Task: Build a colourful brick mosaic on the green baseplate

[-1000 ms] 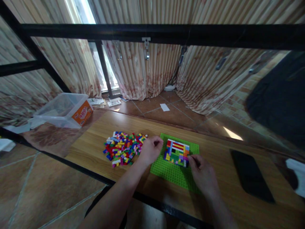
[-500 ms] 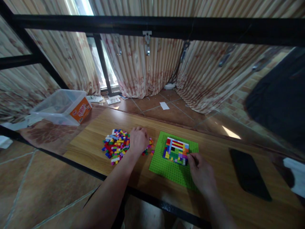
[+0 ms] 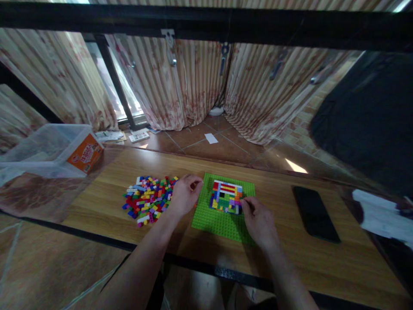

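Note:
A green studded baseplate point(image 3: 213, 221) lies on the wooden table point(image 3: 284, 254). On it stands a flat patch of many-coloured bricks point(image 3: 226, 197). A heap of loose coloured bricks point(image 3: 146, 200) lies to the left of the plate. My left hand point(image 3: 184, 196) is between the heap and the plate's left edge, fingers curled in a pinch; what it holds is too small to make out. My right hand point(image 3: 258, 221) rests on the plate's right part, fingertips closed against the lower right corner of the brick patch.
A black phone point(image 3: 314, 213) lies on the table to the right. A clear plastic box point(image 3: 48, 150) with an orange label stands at the far left. A black metal frame point(image 3: 206, 26) crosses overhead. Curtains point(image 3: 193, 86) hang behind; papers lie on the tiled floor.
My left hand went from the plate to the brick heap, then came back toward the plate's left edge. My right hand stayed at the patch's corner. The view shifted right.

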Demonstrator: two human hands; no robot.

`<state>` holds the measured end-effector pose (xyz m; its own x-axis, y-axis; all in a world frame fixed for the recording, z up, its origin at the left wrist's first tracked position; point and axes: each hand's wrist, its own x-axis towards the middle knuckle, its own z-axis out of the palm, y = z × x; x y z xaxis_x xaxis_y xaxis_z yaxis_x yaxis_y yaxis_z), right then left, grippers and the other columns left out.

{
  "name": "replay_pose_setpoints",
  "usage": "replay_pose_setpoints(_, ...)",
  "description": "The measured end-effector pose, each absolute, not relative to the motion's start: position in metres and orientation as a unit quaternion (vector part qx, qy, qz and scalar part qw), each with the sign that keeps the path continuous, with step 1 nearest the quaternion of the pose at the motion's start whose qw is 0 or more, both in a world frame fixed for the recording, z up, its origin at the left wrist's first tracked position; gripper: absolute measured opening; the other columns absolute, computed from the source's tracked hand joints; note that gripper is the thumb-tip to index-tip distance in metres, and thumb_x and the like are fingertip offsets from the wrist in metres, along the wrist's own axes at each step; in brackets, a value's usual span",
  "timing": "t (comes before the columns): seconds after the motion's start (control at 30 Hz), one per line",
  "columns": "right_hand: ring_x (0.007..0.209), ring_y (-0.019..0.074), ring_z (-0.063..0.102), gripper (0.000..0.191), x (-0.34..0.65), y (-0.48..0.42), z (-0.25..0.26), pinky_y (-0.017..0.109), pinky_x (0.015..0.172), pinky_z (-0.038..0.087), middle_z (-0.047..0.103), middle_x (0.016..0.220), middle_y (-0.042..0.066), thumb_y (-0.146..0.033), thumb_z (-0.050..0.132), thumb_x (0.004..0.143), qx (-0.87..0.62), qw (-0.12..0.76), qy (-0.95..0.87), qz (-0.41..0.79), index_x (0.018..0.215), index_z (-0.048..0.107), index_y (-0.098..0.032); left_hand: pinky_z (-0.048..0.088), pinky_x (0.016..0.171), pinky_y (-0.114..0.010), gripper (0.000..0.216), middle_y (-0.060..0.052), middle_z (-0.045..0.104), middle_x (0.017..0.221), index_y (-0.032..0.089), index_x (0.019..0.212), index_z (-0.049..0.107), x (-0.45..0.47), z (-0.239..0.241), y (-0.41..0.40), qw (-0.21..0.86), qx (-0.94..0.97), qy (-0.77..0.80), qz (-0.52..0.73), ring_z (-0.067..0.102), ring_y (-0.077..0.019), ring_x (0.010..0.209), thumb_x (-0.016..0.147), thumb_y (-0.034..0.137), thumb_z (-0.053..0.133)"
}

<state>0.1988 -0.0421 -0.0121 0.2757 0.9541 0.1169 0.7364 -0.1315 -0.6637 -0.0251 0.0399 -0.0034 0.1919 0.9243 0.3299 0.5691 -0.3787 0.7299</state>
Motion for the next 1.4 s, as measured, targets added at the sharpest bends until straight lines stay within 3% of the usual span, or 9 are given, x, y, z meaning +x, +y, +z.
replay_pose_setpoints(0.13, 0.066, 0.0201, 0.062, 0.035, 0.198, -0.042, -0.012, 0.031, 0.063, 0.041, 0.069, 0.078, 0.008, -0.044, 0.040, 0.090, -0.734, 0.316, -0.574, 0.177, 0.084, 0.063, -0.019, 0.049, 0.069, -0.025, 0.016, -0.003, 0.073, 0.080, 0.017, 0.083, 0.072, -0.017, -0.007, 0.032, 0.380, 0.705, 0.455, 0.389, 0.065, -0.0153, 0.074, 0.087, 0.023, 0.057)
replay_pose_setpoints(0.27, 0.066, 0.0200, 0.062, 0.034, 0.197, -0.042, -0.011, 0.030, 0.063, 0.040, 0.069, 0.077, 0.007, -0.044, 0.040, 0.090, -0.736, 0.314, -0.573, 0.176, 0.084, 0.064, -0.020, 0.050, 0.069, -0.025, 0.014, -0.002, 0.073, 0.078, 0.016, 0.083, 0.072, -0.016, -0.006, 0.030, 0.431, 0.685, 0.450, 0.379, 0.066, -0.0156, 0.073, 0.084, 0.023, 0.060)
replay_pose_setpoints(0.8, 0.068, 0.0201, 0.062, 0.034, 0.197, -0.042, -0.009, 0.030, 0.064, 0.040, 0.069, 0.078, 0.008, -0.044, 0.040, 0.089, -0.742, 0.308, -0.570, 0.172, 0.082, 0.063, -0.020, 0.050, 0.074, -0.027, 0.012, -0.002, 0.076, 0.082, 0.019, 0.083, 0.076, -0.010, -0.015, 0.030, 0.391, 0.714, 0.455, 0.362, 0.069, -0.0163, 0.076, 0.083, 0.020, 0.063)
replay_pose_setpoints(1.4, 0.065, 0.0197, 0.061, 0.034, 0.197, -0.043, -0.011, 0.030, 0.063, 0.040, 0.068, 0.076, 0.007, -0.043, 0.040, 0.090, -0.737, 0.312, -0.577, 0.161, 0.083, 0.063, -0.020, 0.047, 0.066, -0.023, 0.015, 0.001, 0.073, 0.070, 0.019, 0.070, 0.073, -0.001, -0.008, 0.025, 0.358, 0.708, 0.479, 0.375, 0.066, -0.0132, 0.067, 0.078, 0.011, 0.063)
